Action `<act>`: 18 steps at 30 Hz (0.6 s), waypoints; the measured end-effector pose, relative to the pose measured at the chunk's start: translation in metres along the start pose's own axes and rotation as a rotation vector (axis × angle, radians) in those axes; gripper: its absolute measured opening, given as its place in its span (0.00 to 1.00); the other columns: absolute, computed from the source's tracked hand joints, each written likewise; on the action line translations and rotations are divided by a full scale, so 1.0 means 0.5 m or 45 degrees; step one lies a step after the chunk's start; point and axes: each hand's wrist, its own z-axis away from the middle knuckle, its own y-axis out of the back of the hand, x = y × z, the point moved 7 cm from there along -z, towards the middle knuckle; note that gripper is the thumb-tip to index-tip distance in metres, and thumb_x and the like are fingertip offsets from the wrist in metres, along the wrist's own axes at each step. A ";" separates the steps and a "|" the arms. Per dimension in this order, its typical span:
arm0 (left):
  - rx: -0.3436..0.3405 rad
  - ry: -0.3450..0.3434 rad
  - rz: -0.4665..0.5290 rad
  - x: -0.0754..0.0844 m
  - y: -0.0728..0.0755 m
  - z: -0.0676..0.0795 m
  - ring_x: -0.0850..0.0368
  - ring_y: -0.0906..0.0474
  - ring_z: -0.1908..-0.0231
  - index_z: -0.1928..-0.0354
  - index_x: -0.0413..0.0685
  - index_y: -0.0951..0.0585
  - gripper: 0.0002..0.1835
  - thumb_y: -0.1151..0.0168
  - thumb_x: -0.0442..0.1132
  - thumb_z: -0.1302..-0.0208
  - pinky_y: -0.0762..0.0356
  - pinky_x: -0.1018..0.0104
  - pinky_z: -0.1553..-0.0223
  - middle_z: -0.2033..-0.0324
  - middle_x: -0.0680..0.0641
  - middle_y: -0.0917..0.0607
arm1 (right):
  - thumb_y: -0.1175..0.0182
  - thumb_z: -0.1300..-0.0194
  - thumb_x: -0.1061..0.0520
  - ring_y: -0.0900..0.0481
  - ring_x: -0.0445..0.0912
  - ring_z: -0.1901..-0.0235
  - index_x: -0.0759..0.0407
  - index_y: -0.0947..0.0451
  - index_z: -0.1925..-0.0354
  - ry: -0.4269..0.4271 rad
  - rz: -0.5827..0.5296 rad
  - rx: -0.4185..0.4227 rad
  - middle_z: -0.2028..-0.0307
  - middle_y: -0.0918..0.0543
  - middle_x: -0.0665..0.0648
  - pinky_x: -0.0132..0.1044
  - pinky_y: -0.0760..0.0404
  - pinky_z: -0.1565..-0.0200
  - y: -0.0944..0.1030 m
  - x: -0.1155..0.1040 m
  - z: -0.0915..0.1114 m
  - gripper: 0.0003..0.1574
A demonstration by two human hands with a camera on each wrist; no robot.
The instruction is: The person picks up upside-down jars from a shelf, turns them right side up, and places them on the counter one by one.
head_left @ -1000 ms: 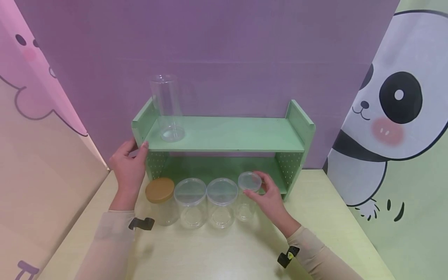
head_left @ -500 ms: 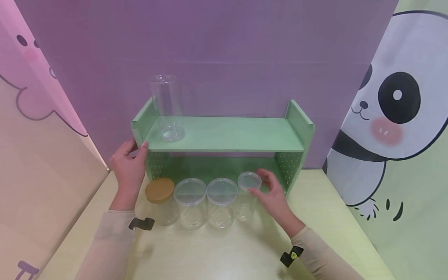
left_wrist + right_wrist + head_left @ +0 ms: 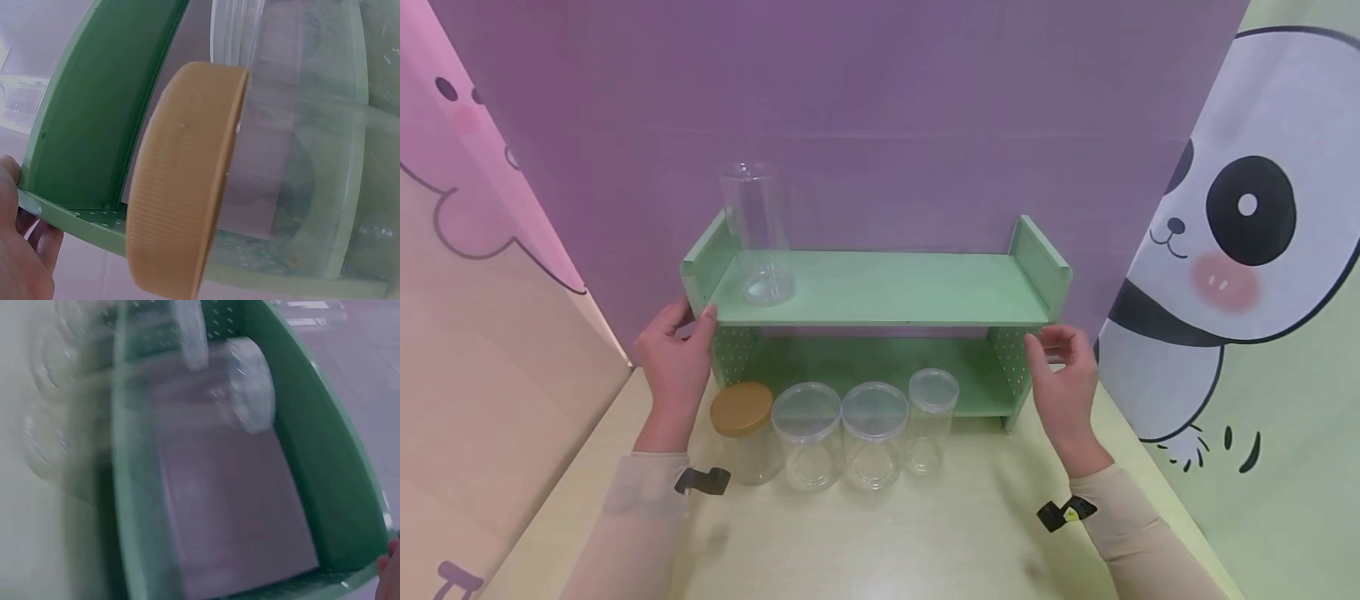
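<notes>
A two-tier light green shelf (image 3: 880, 287) stands against the purple backdrop. My left hand (image 3: 676, 354) holds its left side panel, thumb on the front edge and fingers around the outer side. By the right side panel is my right hand (image 3: 1063, 379), thumb near the front edge and fingers bent on the outer side; its fingertips (image 3: 386, 562) show at the shelf corner in the right wrist view. A row of clear jars stands in front: one with a tan lid (image 3: 742, 408), two wide clear-lidded jars (image 3: 807, 437) (image 3: 874, 437) and a narrower clear-lidded jar (image 3: 931, 425).
A tall clear cylinder (image 3: 760, 242) stands upright at the left end of the top tier. The pale wooden table (image 3: 850, 550) extends in front of the jars. Printed side walls flank it, with a panda (image 3: 1240, 250) on the right.
My right hand has let go of the narrow jar and moved right and up to the shelf's right side. The jars stay in place, and my left hand keeps its hold.
</notes>
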 end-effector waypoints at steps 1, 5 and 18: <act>0.001 0.002 0.000 0.000 0.000 0.000 0.72 0.16 0.56 0.40 0.47 0.08 0.15 0.27 0.38 0.26 0.17 0.85 0.59 0.56 0.44 0.09 | 0.32 0.24 0.67 0.20 0.39 0.54 0.76 0.22 0.47 -0.004 0.012 0.025 0.54 0.17 0.65 0.29 0.20 0.50 0.007 0.001 -0.010 0.14; 0.006 -0.004 -0.004 0.000 0.000 0.000 0.72 0.17 0.55 0.40 0.45 0.08 0.15 0.28 0.37 0.25 0.17 0.85 0.59 0.57 0.45 0.09 | 0.32 0.24 0.67 0.23 0.43 0.52 0.77 0.24 0.46 -0.023 0.044 0.075 0.51 0.21 0.70 0.34 0.20 0.48 0.021 0.007 -0.041 0.16; 0.001 0.017 0.000 -0.001 0.000 -0.001 0.71 0.16 0.55 0.40 0.45 0.08 0.15 0.27 0.38 0.25 0.17 0.85 0.59 0.56 0.42 0.09 | 0.30 0.24 0.63 0.18 0.39 0.54 0.69 0.16 0.41 -0.125 0.085 0.081 0.52 0.12 0.62 0.33 0.14 0.49 0.018 0.034 -0.076 0.17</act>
